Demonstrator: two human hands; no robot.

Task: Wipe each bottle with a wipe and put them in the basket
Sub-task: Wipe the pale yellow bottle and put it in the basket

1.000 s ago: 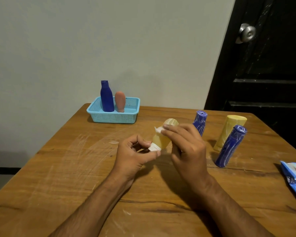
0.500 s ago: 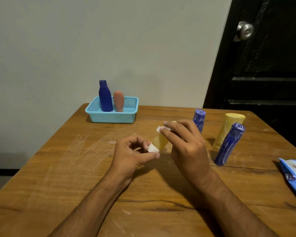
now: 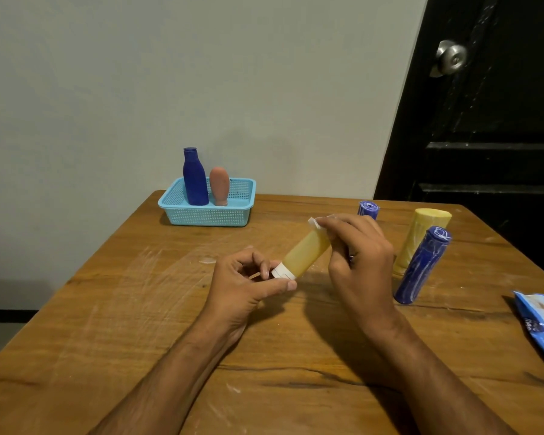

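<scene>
Head view, near to far. Left hand [image 3: 245,285]: thumb and curled fingers pinching the white cap end of a small amber-yellow plastic bottle [image 3: 305,254], held tilted above the scratched wooden table [image 3: 107,309]. Right hand [image 3: 355,255]: fingers curled over the bottle's upper end, pressing a small white wipe [image 3: 315,221] against it; only a corner of the wipe showing. Step in hand, as judged: wiping of this bottle, third of those handled. Right edge: blue plastic wipe packet [image 3: 540,318], cut off by the frame. Just beyond the right hand, awaiting cleaning: dark blue cylindrical bottle [image 3: 421,266], pale yellow cylindrical bottle [image 3: 421,237], and a second dark blue bottle [image 3: 368,210], mostly hidden. Far left corner: light blue perforated plastic basket [image 3: 208,211], already holding an upright dark blue shouldered bottle [image 3: 194,178] and a salmon-pink rounded bottle [image 3: 219,186]. Next move, as judged: carrying the amber bottle across to the basket's free right half, set upright clear of the two inside.
</scene>
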